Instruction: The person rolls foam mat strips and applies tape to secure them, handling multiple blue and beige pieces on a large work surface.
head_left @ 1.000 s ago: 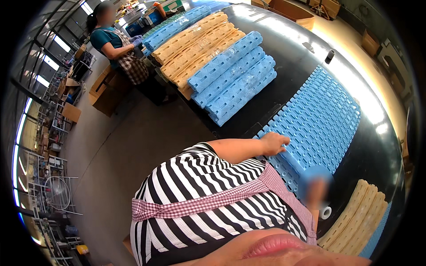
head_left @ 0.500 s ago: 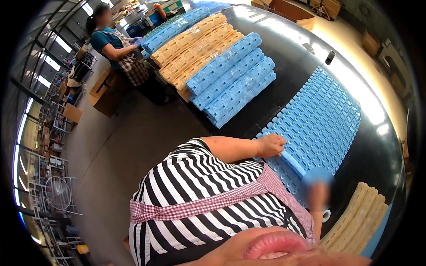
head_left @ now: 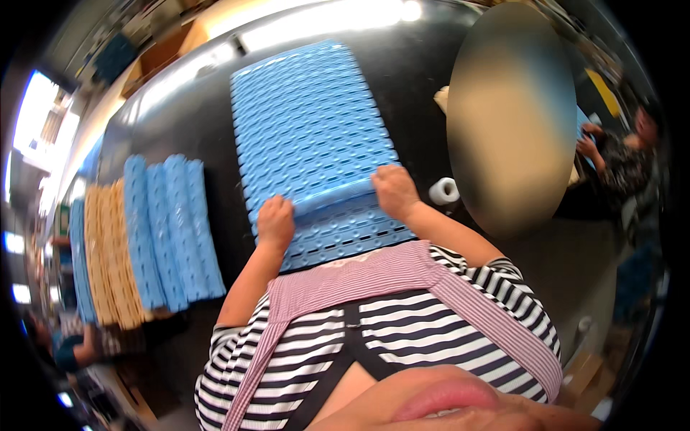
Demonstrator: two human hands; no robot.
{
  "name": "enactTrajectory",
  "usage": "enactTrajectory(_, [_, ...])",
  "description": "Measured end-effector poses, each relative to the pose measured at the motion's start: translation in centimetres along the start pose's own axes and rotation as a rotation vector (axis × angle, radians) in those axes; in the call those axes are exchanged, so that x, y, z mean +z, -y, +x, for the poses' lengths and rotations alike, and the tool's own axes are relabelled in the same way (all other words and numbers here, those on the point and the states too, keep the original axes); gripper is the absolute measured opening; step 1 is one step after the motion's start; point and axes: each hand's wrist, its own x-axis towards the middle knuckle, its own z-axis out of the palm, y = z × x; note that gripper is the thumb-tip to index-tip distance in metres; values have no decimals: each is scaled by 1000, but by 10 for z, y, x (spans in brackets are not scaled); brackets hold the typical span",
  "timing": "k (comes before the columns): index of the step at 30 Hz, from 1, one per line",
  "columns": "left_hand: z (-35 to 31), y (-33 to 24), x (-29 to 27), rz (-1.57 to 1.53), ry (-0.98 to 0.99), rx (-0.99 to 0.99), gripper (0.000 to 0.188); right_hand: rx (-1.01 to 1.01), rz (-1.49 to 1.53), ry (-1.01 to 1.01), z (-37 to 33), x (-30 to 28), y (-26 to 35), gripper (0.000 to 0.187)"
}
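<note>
A blue, perforated plastic mat [head_left: 309, 115] with rows of bumps lies flat on the black table, stretching away from me. Across its near part runs a raised ridge where the mat is folded or curled over. My left hand [head_left: 276, 221] is closed on the left end of this ridge. At the opposite end, my right hand [head_left: 395, 192] grips the mat with curled fingers. The nearest strip of mat lies between my hands and my checked apron [head_left: 352, 280]. Just right of my right hand, a small white roll [head_left: 443, 191] rests on the table.
Rolled blue mats [head_left: 169, 230] and tan mats [head_left: 104, 248] lie side by side at the left. A blurred oval hides much of the right side, with a tan edge [head_left: 441, 99] showing beside it. One person [head_left: 622, 165] is at far right, another [head_left: 75, 348] at lower left.
My view has swung round to the right, so the rolled mats now appear at the left. Both hands remain on the mat, and the right hand now shows sharply.
</note>
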Motion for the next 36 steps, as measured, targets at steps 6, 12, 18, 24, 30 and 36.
enactTrajectory(6, [-35,-33,-15,24,189,-119,60,32,80,-14,-20,-5,18,48])
enactTrajectory(12, [-34,-43,-1,83,256,-147,73,159,189,106,-31,3,14,61])
enactTrajectory(18, [-18,-34,1,93,280,-150,72,159,154,274,-20,12,1,77])
enactTrajectory(24, [-6,-30,3,101,293,-196,81,125,118,347,16,5,-8,87])
enactTrajectory(30, [36,-27,0,93,413,-373,92,153,79,476,55,8,-19,92])
enactTrajectory(36, [59,-19,6,54,442,-444,93,191,79,489,73,10,-27,105])
